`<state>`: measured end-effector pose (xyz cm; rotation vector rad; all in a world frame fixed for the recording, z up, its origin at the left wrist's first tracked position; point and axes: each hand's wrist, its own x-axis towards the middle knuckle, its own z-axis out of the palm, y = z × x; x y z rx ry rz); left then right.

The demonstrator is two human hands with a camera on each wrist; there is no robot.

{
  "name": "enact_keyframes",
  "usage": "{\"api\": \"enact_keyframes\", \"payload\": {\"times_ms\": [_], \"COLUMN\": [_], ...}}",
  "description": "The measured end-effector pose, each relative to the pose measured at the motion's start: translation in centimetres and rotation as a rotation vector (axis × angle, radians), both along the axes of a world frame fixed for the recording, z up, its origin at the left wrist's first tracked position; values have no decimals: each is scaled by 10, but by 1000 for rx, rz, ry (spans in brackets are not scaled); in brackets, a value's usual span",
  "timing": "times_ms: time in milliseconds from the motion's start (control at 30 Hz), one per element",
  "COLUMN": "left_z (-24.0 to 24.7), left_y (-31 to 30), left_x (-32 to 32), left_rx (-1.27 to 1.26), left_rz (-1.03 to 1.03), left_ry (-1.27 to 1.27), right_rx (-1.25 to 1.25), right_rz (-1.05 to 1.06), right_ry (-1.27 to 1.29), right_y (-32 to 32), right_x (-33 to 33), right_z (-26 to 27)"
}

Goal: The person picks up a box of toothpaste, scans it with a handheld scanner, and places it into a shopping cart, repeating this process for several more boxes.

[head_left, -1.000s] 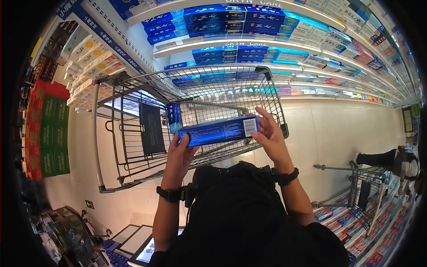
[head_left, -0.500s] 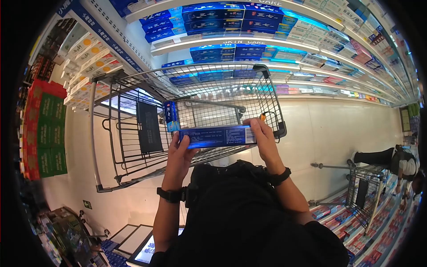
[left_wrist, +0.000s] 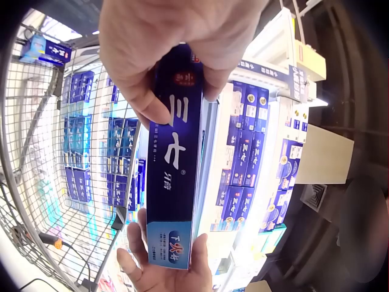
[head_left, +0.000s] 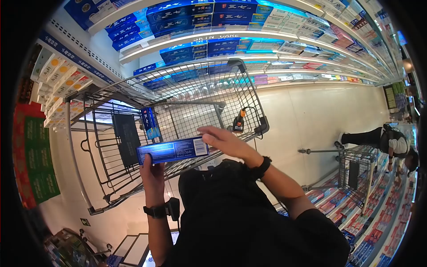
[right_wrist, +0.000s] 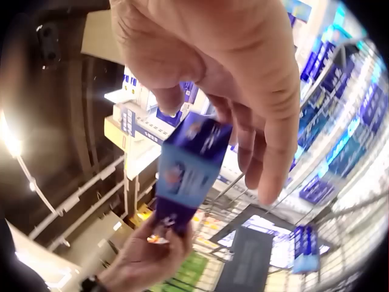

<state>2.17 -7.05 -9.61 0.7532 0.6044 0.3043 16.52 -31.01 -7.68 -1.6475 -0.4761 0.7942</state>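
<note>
In the middle of the head view, our left hand [head_left: 154, 178] pinches one end of a long blue box [head_left: 173, 150] over the near side of the wire cart [head_left: 238, 66]. Our right hand [head_left: 229, 143] has loose, uncurled fingers at the box's other end; we cannot tell whether it touches. In the cart, left of centre, a smaller blue box [head_left: 151, 123] lies beside the dark panel [head_left: 126, 140]; a black-and-orange object [head_left: 240, 122] shows at its right end.

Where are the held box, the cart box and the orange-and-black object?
Held box [left_wrist: 174, 159]: left wrist view, middle of its dark front.
Cart box [head_left: 150, 123]: head view, middle of its blue side.
Orange-and-black object [head_left: 239, 125]: head view, on its black part.
</note>
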Motion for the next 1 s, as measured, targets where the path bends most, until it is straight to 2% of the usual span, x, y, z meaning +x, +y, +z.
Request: {"api": "enact_keyframes", "payload": {"times_ms": [33,100,167,233,333,433,567,733,767,867,1000], "left_z": [-1,-7,1,10,21,23,21,15,14,16,29], "left_y": [3,12,14,14,22,33,42,46,47,45,47], "left_x": [-2,-9,-8,-6,-15,-29,-32,-31,-29,-24,-4], "left_rx": [21,20,53,95,129,162,198,176,177,188,185], "left_rz": [21,9,50,97,125,157,279,277,273,265,205], "left_ry": [16,53,68,73,125,168,255,253,253,268,151], "right_rx": [-90,-226,-484,-743,-1067,-1273,-1409,-1523,-1520,-1475,-1305], "right_rz": [67,59,113,261,435,558,706,717,731,734,642], "right_ry": [-197,-259,-295,-465,-389,-323,-377,-322,-272,-337,-314], "right_y": [-3,-11,-15,-22,-30,-29,-38,-38,-38,-37,-20], "right_x": [17,65,113,154,182,179,168,156,156,149,158], "right_z": [-4,-26,-47,-108,-177,-210,-268,-290,-293,-298,-225]}}
